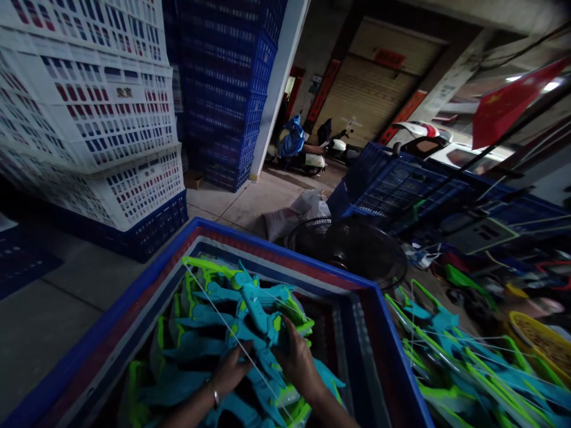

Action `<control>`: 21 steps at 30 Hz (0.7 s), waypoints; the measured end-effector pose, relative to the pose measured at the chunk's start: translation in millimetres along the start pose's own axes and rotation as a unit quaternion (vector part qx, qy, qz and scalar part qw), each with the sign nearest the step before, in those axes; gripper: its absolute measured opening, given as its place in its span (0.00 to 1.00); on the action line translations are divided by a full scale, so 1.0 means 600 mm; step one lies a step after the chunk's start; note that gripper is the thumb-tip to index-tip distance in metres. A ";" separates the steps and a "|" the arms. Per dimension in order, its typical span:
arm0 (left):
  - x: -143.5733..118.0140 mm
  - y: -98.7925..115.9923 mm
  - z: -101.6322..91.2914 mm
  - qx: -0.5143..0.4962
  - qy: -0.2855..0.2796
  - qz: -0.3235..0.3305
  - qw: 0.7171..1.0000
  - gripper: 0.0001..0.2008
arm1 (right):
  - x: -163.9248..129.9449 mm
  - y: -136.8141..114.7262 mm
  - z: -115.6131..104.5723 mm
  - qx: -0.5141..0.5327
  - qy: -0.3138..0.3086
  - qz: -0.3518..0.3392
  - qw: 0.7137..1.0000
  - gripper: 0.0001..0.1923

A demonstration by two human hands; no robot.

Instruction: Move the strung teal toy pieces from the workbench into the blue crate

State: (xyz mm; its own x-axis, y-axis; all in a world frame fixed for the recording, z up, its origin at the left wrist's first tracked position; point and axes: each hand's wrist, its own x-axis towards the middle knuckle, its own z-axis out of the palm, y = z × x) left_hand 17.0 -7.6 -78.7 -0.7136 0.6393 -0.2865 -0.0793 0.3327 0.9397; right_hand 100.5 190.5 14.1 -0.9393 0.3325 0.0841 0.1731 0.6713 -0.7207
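Note:
A teal and lime-green toy crossbow with a white string lies over a layer of similar toys inside a blue crate. My right hand is closed round its near end, thumb on the side. Just left of that, my left hand, with a bracelet at the wrist, has its fingers curled against the underside of the same toy. Their tips are partly hidden in shadow. The string passes slantwise in front of the left hand.
Striped woven sheeting lines the crate. More toy crossbows are heaped at its right. A black fan-like round grille stands behind it. White crates and blue crates are stacked at the left; a yellow basket sits far right.

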 end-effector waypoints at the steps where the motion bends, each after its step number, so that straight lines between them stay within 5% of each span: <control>1: -0.007 0.025 0.001 -0.060 -0.021 -0.001 0.998 0.33 | -0.002 -0.005 0.008 0.036 0.008 -0.006 0.999 0.36; 4: -0.022 0.134 -0.006 -0.234 -0.043 0.005 0.971 0.39 | -0.008 -0.030 0.029 0.146 0.036 -0.018 0.988 0.34; 7: -0.024 0.248 -0.018 -0.234 -0.049 0.053 0.970 0.36 | -0.008 -0.061 0.034 0.213 0.089 -0.029 0.972 0.33; 10: -0.010 0.322 -0.028 -0.178 -0.048 0.099 0.978 0.31 | -0.013 -0.076 0.017 0.206 0.114 -0.013 0.972 0.33; 16: 0.033 0.382 -0.049 0.082 -0.180 0.155 0.968 0.24 | -0.087 -0.039 0.015 0.117 0.112 0.058 0.985 0.36; 19: 0.047 0.386 -0.037 0.133 -0.266 0.123 0.947 0.19 | -0.133 -0.028 0.045 0.089 0.112 0.077 0.987 0.40; 21: 0.055 0.374 -0.023 0.150 -0.266 0.099 0.947 0.20 | -0.157 -0.035 0.061 0.040 0.076 0.079 0.993 0.45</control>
State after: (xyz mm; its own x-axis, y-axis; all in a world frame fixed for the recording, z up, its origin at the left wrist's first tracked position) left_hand -34.1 78.6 125.5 -0.2368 0.9418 -0.2386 0.2773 0.3009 0.9125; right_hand 174.8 120.9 -4.0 -0.8457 0.5299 0.0635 0.2858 0.5501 -0.7847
